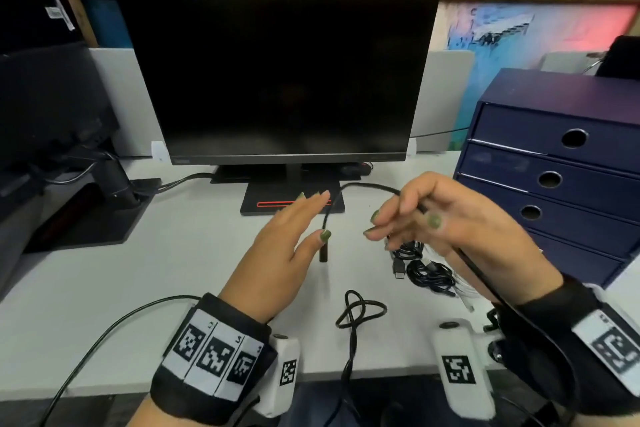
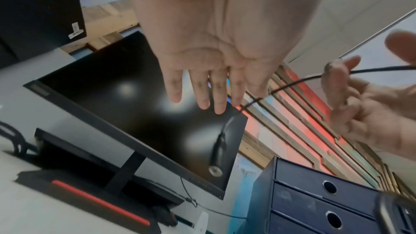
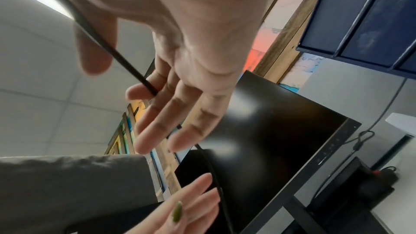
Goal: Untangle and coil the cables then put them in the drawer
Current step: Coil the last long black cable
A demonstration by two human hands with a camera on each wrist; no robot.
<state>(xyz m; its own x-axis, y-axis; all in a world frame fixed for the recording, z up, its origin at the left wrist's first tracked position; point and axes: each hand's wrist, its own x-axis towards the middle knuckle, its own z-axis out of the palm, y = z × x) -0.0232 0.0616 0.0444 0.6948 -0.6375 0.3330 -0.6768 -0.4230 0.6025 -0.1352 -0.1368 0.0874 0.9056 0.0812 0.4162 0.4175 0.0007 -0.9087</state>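
Cable (image 1: 367, 186): arching in the air above the desk (image 1: 138, 270), plug end (image 1: 323, 253) dangling free beside the left thumb.
Right hand (image 1: 446, 218): pinching the cable between its fingers.
Left hand (image 1: 287, 243): fingers straight, gripping nothing.
Risk: plug is likely swinging; a missed catch could be letting it snag the loose pile (image 1: 429, 274) or the knotted loop (image 1: 360, 310).
Drawers (image 1: 554, 177): all looking closed.

Monitor (image 1: 277, 76) stands at the desk's (image 1: 104, 270) rear centre. Drawer unit (image 1: 561, 170) occupies the right edge. Tangled cables (image 1: 426, 270) lie before it; one loose cable (image 1: 356, 312) crosses the front edge.
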